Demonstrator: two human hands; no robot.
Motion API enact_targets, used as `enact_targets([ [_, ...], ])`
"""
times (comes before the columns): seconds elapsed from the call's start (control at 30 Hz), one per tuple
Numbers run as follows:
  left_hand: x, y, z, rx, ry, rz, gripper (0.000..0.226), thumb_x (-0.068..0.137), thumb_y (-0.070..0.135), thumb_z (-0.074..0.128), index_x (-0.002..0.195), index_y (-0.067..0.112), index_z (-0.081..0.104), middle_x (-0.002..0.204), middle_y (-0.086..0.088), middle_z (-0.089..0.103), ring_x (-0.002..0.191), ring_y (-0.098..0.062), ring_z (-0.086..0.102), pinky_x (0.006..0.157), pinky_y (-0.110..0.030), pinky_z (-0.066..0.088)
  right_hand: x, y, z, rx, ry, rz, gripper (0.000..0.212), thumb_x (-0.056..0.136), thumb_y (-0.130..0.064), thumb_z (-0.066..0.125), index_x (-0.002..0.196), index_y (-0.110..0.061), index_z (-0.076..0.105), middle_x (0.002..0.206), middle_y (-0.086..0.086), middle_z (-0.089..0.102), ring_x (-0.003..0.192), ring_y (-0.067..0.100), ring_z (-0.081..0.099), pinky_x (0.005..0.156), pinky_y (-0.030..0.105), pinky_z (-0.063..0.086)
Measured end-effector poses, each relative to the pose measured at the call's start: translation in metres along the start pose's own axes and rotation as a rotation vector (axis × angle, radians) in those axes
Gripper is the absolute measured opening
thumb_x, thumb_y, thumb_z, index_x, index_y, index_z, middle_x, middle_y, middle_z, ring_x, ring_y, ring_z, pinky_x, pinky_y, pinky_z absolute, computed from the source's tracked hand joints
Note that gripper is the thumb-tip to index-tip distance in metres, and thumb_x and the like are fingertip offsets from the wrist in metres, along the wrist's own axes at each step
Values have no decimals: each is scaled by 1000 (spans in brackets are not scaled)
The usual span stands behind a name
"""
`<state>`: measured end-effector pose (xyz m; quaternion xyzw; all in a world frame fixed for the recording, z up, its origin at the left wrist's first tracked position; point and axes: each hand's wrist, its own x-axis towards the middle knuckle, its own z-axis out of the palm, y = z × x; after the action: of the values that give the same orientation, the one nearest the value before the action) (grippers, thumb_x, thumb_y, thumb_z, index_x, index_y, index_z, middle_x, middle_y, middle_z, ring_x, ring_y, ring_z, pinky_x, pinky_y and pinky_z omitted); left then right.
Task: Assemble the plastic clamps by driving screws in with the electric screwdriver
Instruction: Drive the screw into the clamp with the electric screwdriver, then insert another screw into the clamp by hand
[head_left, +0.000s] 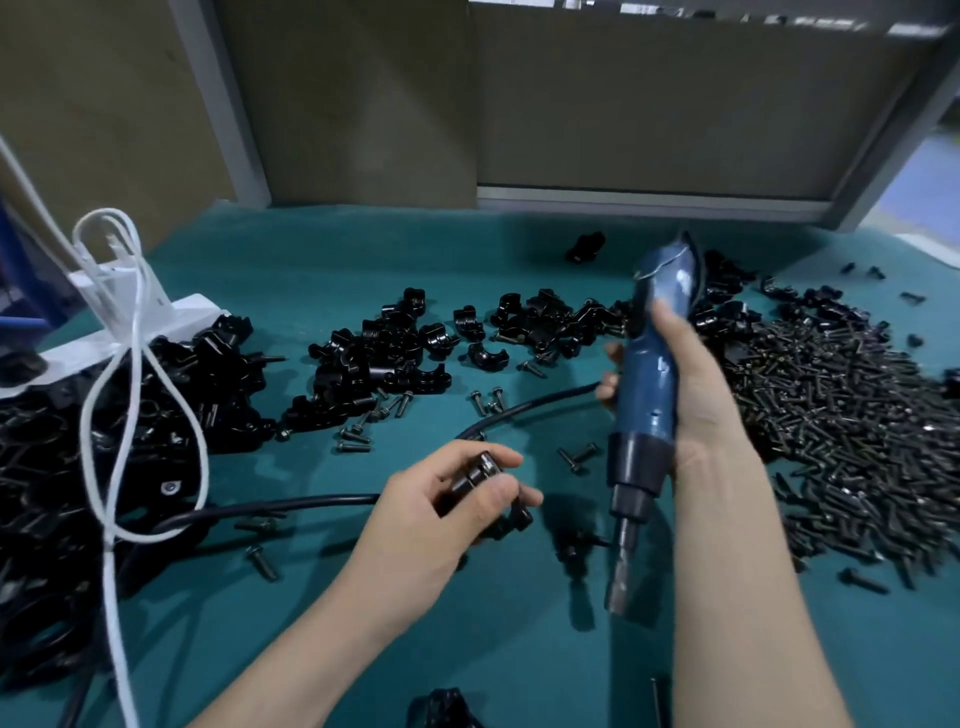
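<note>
Your left hand (457, 499) pinches clamp (480, 475); right hand (691, 374) grips screwdriver (644, 395), bit clear. Screw pile (841, 415) right, loose clamps upper centre: most remains.

No text, label or number can be read anywhere — the tool and parts show plain surfaces only.

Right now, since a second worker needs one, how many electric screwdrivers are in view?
1. The blue electric screwdriver is held in the right hand, bit pointing down over the green mat. The screw heap might hide another.
</note>
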<state>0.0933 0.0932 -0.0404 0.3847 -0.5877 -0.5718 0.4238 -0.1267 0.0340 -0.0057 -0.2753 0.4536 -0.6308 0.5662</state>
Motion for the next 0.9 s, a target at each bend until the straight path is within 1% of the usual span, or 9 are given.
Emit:
enact_targets([
  [0.2, -2, 3, 2, 37, 86, 51, 23, 74, 49, 76, 86, 31, 69, 85, 1, 75, 75, -6, 65, 66, -13, 47, 12, 10, 2, -428, 193, 72, 50, 68, -47, 81, 95, -10, 64, 77, 5, 69, 54, 15, 67, 47, 24, 51],
  [0.33, -1, 4, 1, -24, 120, 65, 19, 79, 41, 74, 84, 24, 68, 89, -2, 76, 80, -6, 66, 66, -11, 47, 19, 19, 2, -727, 342, 65, 55, 69, -53, 80, 95, -8, 65, 96, 12, 68, 81, 28, 66, 71, 37, 56],
  [0.43, 0, 2, 1, -21, 134, 61, 9, 77, 36, 66, 83, 30, 66, 93, -12, 73, 82, -21, 63, 65, -15, 47, 19, 19, 5, -955, 433, 31, 57, 72, -56, 76, 96, -6, 64, 104, 14, 64, 77, 24, 59, 55, 30, 41],
  [0.5, 0, 1, 0, -32, 143, 58, 12, 74, 41, 68, 82, 32, 66, 94, -16, 71, 80, -21, 61, 65, -16, 47, 18, 16, 6, -1013, 447, 37, 59, 75, -56, 73, 103, -5, 62, 115, 14, 59, 86, 28, 58, 56, 30, 37],
  [0.67, 1, -2, 0, -71, 170, 58, 26, 66, 56, 63, 82, 36, 63, 87, -11, 75, 83, -33, 63, 71, -34, 44, -5, -23, 9, -945, 431, -158, 59, 82, -47, 70, 128, -14, 54, 131, 9, 54, 111, 25, 55, 91, 36, 45],
  [0.73, 2, -3, -1, -92, 198, 53, 27, 63, 56, 67, 79, 35, 63, 84, -9, 76, 83, -28, 66, 72, -38, 42, -24, -58, 4, -788, 462, -366, 52, 75, -53, 70, 117, -25, 60, 114, -2, 63, 101, 18, 62, 88, 38, 50],
  [0.8, 4, -3, -1, -85, 222, 49, 31, 60, 58, 70, 79, 34, 64, 84, -7, 76, 81, -22, 66, 73, -39, 42, -38, -95, -14, -661, 529, -547, 41, 63, -57, 67, 93, -30, 65, 89, -10, 68, 77, 9, 67, 65, 28, 52],
  [0.87, 4, -2, 0, -53, 225, 43, 33, 63, 58, 77, 81, 33, 65, 84, -5, 76, 78, -14, 66, 73, -37, 44, -38, -119, -46, -681, 597, -585, 32, 64, -52, 66, 82, -25, 63, 75, -6, 68, 58, 9, 64, 53, 24, 49],
  [0.9, 4, -2, 1, -37, 218, 39, 32, 63, 57, 77, 81, 33, 66, 84, -3, 76, 77, -9, 66, 73, -36, 44, -34, -127, -66, -733, 612, -540, 27, 70, -46, 67, 82, -22, 62, 76, 0, 67, 56, 12, 62, 56, 27, 51],
])
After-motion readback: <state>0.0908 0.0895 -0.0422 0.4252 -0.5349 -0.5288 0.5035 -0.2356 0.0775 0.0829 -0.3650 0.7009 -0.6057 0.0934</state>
